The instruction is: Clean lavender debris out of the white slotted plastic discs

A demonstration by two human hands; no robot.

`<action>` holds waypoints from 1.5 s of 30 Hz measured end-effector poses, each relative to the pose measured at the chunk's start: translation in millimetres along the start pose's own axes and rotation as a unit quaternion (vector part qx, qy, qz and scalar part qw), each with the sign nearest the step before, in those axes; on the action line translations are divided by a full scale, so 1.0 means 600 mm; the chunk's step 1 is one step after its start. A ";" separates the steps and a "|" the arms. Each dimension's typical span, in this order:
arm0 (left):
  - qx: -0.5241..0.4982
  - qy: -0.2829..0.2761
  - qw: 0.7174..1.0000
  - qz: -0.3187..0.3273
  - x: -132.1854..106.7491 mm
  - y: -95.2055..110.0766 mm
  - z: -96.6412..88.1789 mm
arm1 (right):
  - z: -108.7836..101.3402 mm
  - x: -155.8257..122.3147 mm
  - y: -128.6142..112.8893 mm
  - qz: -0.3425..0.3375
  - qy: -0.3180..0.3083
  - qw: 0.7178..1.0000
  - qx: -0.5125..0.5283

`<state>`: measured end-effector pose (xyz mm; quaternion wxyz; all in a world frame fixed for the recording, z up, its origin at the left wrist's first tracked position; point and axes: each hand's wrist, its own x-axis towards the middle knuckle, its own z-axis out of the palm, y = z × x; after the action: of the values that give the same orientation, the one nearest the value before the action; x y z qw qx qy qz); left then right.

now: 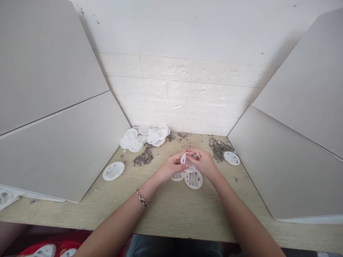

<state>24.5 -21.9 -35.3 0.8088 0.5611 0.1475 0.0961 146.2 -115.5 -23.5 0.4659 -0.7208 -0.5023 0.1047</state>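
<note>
A round white slotted plastic disc (190, 166), like a small vent cover, is held up between both hands above the table. My left hand (171, 168) grips its left edge between thumb and fingers. On the upper right side, my right hand (205, 165) pinches at the same disc; any small piece under those fingertips is hidden. Directly below lie two more slotted discs, one at front right (194, 181) and one at left (177, 177), partly covered by the hands and the held disc.
White discs (135, 144) are piled at the back left beside a heap of small grey pieces (144, 156). Another grey heap (219, 148) and a disc (232, 158) lie right. One disc (113, 171) lies left. Grey panels flank the table (182, 217); a red container (65, 238) stands below.
</note>
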 end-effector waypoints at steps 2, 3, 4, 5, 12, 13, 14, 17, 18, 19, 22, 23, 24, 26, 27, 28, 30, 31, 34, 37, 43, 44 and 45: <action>-0.014 -0.001 1.000 0.003 -0.002 0.006 0.000 | 0.001 -0.001 -0.001 -0.013 0.011 1.000 0.008; -0.021 -0.004 1.000 0.006 -0.003 0.008 0.000 | 0.001 -0.001 -0.001 -0.025 0.017 0.999 0.009; -0.027 -0.008 1.000 0.008 -0.004 0.011 0.001 | 0.001 -0.001 -0.002 -0.038 0.021 0.999 0.010; -0.031 -0.012 0.999 0.009 -0.005 0.013 0.002 | 0.001 -0.001 -0.002 -0.049 0.021 0.999 0.010; -0.058 0.000 0.998 -0.027 -0.007 0.015 0.009 | -0.014 0.004 -0.013 -0.022 -0.016 1.000 0.000; -0.059 0.002 0.998 -0.028 -0.006 0.014 0.009 | -0.015 0.004 -0.013 -0.007 -0.001 1.000 0.016; -0.060 0.004 0.998 -0.030 -0.006 0.013 0.010 | -0.016 0.004 -0.014 0.008 0.027 0.999 0.036; -0.062 0.016 0.997 -0.039 -0.005 0.010 0.014 | -0.018 0.000 -0.013 0.013 0.181 0.979 0.092; -0.066 0.024 0.997 -0.043 -0.005 0.009 0.017 | -0.018 -0.002 -0.013 -0.001 0.232 0.968 0.099; -0.070 0.033 0.996 -0.048 -0.006 0.009 0.020 | -0.018 -0.004 -0.013 -0.014 0.265 0.958 0.104; -0.082 0.051 0.993 -0.067 -0.008 0.009 0.030 | -0.015 -0.008 -0.016 0.031 0.225 0.962 0.149; -0.085 0.050 0.993 -0.070 -0.008 0.009 0.032 | -0.012 -0.007 -0.018 0.067 0.184 0.965 0.173; -0.088 0.047 0.992 -0.073 -0.009 0.010 0.034 | -0.009 -0.006 -0.020 0.100 0.146 0.966 0.190; -0.098 0.036 0.992 -0.071 -0.010 0.012 0.037 | -0.002 -0.002 -0.023 0.134 0.111 0.967 0.188; -0.102 0.031 0.992 -0.068 -0.010 0.012 0.037 | 0.001 0.000 -0.024 0.136 0.111 0.970 0.171; -0.106 0.028 0.992 -0.065 -0.010 0.013 0.037 | 0.004 0.002 -0.024 0.133 0.117 0.972 0.152; -0.108 0.029 0.992 -0.065 -0.011 0.014 0.037 | 0.009 0.004 -0.023 0.122 0.132 0.976 0.121; -0.110 0.033 0.991 -0.066 -0.011 0.014 0.037 | 0.012 0.005 -0.021 0.116 0.135 0.978 0.113; -0.122 0.052 0.989 -0.069 -0.011 0.014 0.037 | 0.017 0.006 -0.015 0.110 0.134 0.980 0.100; -0.132 0.060 0.987 -0.072 -0.011 0.012 0.035 | 0.020 0.006 -0.013 0.113 0.130 0.980 0.097; -0.141 0.058 0.986 -0.067 -0.007 0.002 0.029 | 0.025 0.004 -0.009 0.102 0.130 0.983 0.078; -0.144 0.057 0.986 -0.065 -0.006 0.001 0.028 | 0.026 0.004 -0.008 0.098 0.130 0.984 0.073; -0.146 0.058 0.986 -0.065 -0.006 0.001 0.028 | 0.027 0.005 -0.007 0.094 0.129 0.985 0.066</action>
<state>26.8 -37.8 -29.0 0.8766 0.4200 0.2146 0.0960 134.9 -103.6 -28.0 0.5618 -0.7397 -0.3601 0.0869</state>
